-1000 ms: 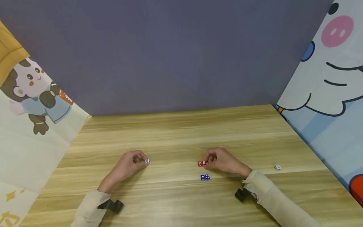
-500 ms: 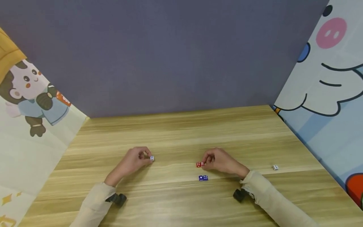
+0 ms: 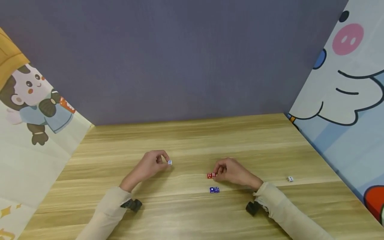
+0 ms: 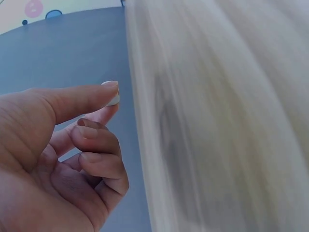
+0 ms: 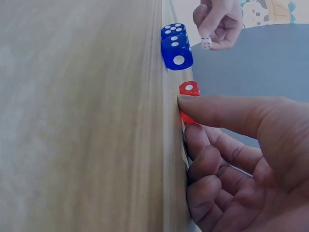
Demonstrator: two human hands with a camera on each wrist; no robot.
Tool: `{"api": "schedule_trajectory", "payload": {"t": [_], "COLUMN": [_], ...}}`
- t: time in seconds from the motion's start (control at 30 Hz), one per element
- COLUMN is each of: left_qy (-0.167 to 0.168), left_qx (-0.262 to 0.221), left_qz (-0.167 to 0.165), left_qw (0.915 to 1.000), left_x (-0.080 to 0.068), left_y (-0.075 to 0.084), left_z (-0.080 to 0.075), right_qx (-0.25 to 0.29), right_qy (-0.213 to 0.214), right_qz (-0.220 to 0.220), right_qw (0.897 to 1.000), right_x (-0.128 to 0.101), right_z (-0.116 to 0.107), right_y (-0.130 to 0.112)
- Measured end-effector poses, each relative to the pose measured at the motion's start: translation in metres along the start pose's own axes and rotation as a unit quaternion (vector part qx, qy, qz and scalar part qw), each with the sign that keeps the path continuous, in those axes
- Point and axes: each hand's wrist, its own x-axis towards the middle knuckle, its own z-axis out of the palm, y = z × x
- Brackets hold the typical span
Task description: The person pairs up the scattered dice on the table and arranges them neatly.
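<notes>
My left hand pinches a white die between thumb and forefinger, held up over the table at centre left. In the left wrist view only an edge of this white die shows past the thumb. My right hand rests low at the tabletop, thumb and forefinger pinching the right one of two red dice that sit side by side. The thumb covers most of that die in the right wrist view. Two blue dice stand together on the wood, nearer to me than the red pair.
Another white die lies on the wooden table, to the right of my right hand. A grey panel rises behind the table's far edge. Printed cartoon panels flank both sides.
My left hand has moved right and a little farther from me, carrying the white die toward the red pair. The right hand stays at the red dice.
</notes>
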Motion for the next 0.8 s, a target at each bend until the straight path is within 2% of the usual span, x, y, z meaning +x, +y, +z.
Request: {"api": "schedule_trajectory", "payload": {"t": [0.3, 0.5, 0.67, 0.8], "left_qy": [-0.02, -0.036, -0.059, -0.083], "left_qx": [-0.023, -0.011, -0.018, -0.031], "left_qz": [0.019, 0.056, 0.06, 0.059], "left_qw": [0.9993, 0.9977, 0.9963, 0.9943], "left_x": [0.029, 0.052, 0.067, 0.072], "left_y": [0.023, 0.036, 0.041, 0.045], "left_z": [0.021, 0.039, 0.055, 0.067], "right_qx": [0.006, -0.001, -0.001, -0.004], "right_qy": [0.001, 0.007, 0.011, 0.01], "right_qz": [0.001, -0.001, 0.0, 0.0], "right_qw": [1.0, 1.0, 1.0, 1.0], "right_x": [0.0, 0.0, 0.001, 0.002], "right_z": [0.001, 0.001, 0.002, 0.002], "right_y": [0.0, 0.002, 0.001, 0.001]}}
